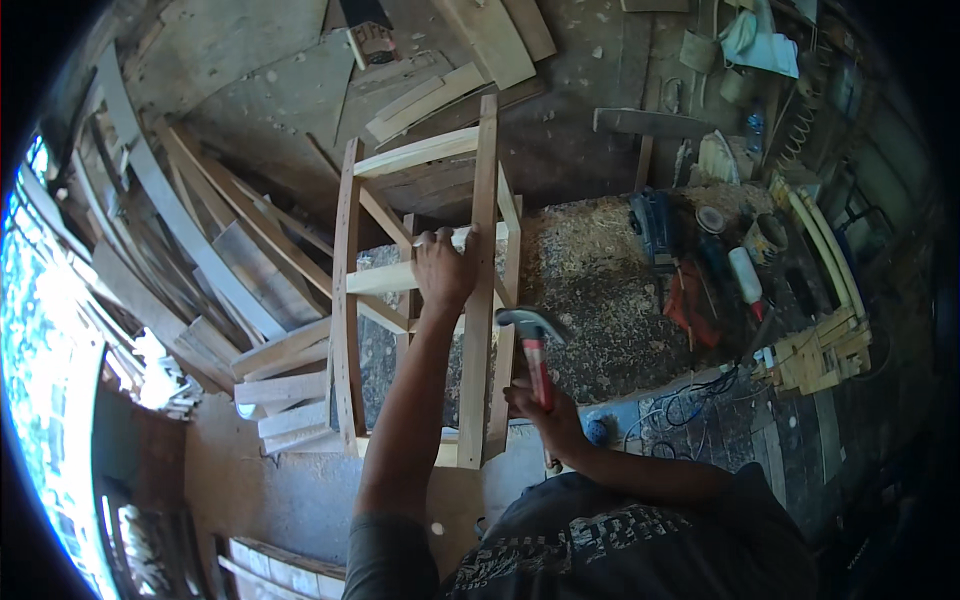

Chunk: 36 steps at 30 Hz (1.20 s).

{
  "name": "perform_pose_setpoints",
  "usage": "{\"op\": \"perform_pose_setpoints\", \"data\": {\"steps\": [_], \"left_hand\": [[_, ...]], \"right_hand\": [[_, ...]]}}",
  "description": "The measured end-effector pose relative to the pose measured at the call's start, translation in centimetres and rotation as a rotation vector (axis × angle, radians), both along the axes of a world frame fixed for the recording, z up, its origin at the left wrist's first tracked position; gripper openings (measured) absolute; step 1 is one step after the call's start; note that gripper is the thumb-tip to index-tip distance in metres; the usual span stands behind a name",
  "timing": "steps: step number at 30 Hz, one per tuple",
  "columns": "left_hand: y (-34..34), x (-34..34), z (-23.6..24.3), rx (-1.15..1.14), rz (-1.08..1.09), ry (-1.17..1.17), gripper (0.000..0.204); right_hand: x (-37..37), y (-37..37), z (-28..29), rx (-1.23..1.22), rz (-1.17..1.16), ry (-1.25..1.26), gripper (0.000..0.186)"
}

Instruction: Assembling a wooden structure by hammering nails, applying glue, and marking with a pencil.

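Sawdust-strewn workbench (600, 290), pale unfinished wooden frame (480, 300), red-handled hammer (535, 345)

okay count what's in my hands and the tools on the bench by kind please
Hammer, in right hand: 1
Wooden frame, gripped by left hand: 1
Power planer: 1
White bottle: 1
Total: 4

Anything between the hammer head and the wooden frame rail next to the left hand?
Nothing visible. The right hand holds the red-handled hammer raised beside the wooden frame; its head sits just right of the upright. The left hand grips the crosspiece, close to the hammer's likely path.
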<state>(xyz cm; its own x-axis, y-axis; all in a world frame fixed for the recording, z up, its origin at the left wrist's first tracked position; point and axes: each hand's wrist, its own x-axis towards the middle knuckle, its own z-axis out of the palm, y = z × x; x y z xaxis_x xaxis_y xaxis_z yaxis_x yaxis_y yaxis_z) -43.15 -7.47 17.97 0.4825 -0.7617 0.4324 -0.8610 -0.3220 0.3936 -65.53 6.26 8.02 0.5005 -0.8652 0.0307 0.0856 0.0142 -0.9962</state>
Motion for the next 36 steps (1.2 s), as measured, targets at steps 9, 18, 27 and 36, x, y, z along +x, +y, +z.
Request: {"op": "perform_pose_setpoints", "data": {"steps": [9, 18, 27, 36], "left_hand": [[-7.0, -4.4, 0.7, 0.191, 0.15, -0.196, 0.064], [-9.7, -4.7, 0.1, 0.353, 0.096, -0.078, 0.064], [-6.7, -5.2, -1.1, 0.187, -0.105, -0.275, 0.057], [2.7, 2.1, 2.0, 0.412, -0.457, -0.308, 0.062]], "right_hand": [[-9.4, -11.0, -0.6, 0.148, -0.312, -0.165, 0.027], [-17.3, -19.4, -3.6, 0.165, -0.39, -0.105, 0.023], [-19.0, -26.0, -2.4, 0.044, -0.592, -0.193, 0.021], [-14.8, -22.0, 0.3, 0.029, -0.616, -0.118, 0.026]]}}
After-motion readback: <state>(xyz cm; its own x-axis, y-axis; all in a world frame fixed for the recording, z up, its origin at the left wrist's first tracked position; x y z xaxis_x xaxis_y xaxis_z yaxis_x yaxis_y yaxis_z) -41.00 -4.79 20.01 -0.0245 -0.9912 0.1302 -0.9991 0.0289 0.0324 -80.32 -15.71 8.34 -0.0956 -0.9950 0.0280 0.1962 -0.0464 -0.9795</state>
